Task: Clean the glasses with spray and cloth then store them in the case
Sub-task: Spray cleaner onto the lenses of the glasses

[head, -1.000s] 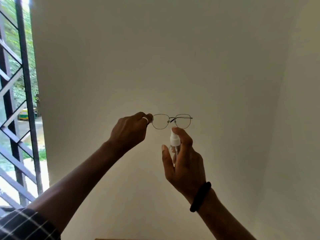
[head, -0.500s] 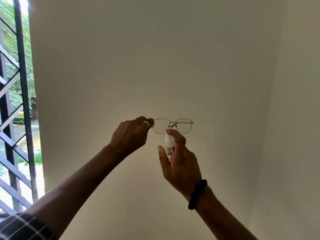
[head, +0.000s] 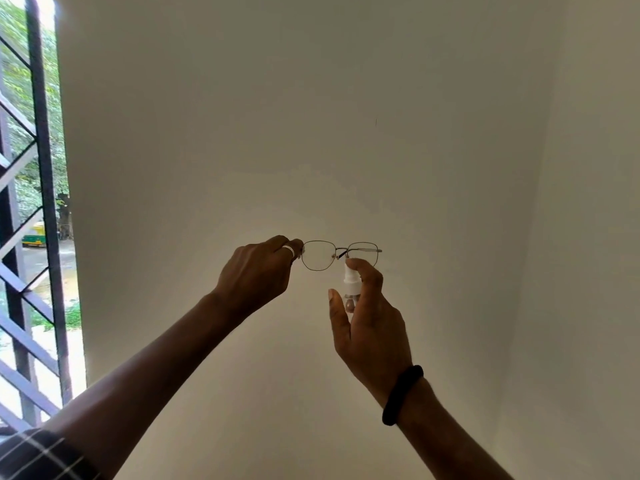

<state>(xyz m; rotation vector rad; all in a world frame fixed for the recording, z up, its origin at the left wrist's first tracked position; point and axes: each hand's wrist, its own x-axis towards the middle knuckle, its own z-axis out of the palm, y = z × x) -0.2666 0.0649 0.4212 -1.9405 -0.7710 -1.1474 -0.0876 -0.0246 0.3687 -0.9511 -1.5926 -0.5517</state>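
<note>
Thin metal-framed glasses (head: 341,255) are held up in the air in front of a pale wall. My left hand (head: 258,273) pinches them at their left end, by the hinge. My right hand (head: 369,322) grips a small clear spray bottle (head: 349,287) with a white nozzle, just below the bridge of the glasses. The index finger rests on top of the nozzle. A black band circles my right wrist. No cloth or case is in view.
A plain cream wall (head: 311,133) fills the view, with a corner at the right. A window with a dark metal grille (head: 38,220) is at the left, with trees and a road outside.
The spray bottle has risen closer to the glasses, its nozzle now just under the bridge. Both hands and the glasses sit slightly lower in the view than before.
</note>
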